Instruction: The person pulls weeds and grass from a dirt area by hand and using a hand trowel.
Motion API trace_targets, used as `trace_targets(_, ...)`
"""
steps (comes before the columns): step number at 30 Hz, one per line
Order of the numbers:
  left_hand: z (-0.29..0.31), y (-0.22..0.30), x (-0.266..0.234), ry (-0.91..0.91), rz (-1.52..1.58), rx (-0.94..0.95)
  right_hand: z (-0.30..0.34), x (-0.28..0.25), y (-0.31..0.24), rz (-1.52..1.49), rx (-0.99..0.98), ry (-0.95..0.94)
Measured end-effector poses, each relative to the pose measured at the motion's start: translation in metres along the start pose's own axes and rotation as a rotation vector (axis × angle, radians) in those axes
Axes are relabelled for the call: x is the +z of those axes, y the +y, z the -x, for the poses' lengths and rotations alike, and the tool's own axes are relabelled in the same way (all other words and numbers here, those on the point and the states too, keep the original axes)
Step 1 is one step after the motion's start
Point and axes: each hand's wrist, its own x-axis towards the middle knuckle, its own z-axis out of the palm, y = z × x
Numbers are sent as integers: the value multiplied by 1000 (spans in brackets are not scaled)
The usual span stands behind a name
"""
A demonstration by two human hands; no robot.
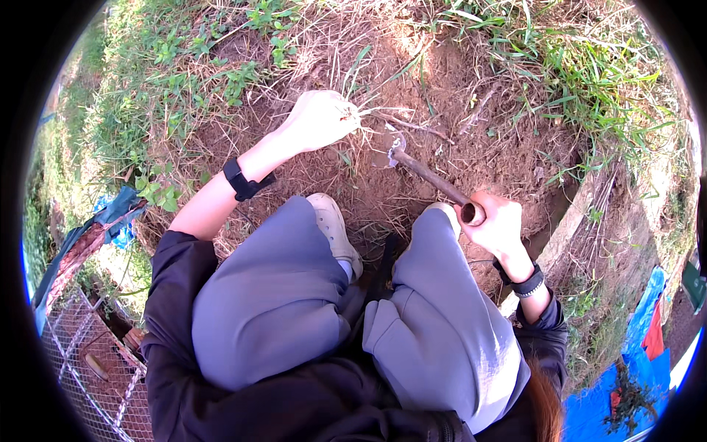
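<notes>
My left hand (318,121) is closed in a fist around a tuft of grass (359,114), with pale dry blades sticking out past the fingers just above the soil. In my right hand (498,223) is a hand weeding tool (434,179) with a brown, rod-like shaft. A round hollow end (472,214) shows beside the thumb. The shaft slants up and left to a pale, flat blade (396,150), which is at the bare soil (486,166) close to the left hand. A thin dry twig (414,127) lies between the tuft and the blade.
Green grass (596,77) grows at the upper right, leafy weeds (228,81) at the upper left. My knees and light clogs (333,228) are below the hands. Wire mesh (92,361) stands at lower left; a blue tarp (611,401) lies at lower right.
</notes>
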Motion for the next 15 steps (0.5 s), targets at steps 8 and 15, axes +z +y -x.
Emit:
trace_targets(8, 16, -21, -5, 59, -412, 97, 39, -28, -2, -72, 186, 8)
trace_targets(15, 31, 17, 73, -103, -659, -170, 67, -29, 0, -164, 355, 66)
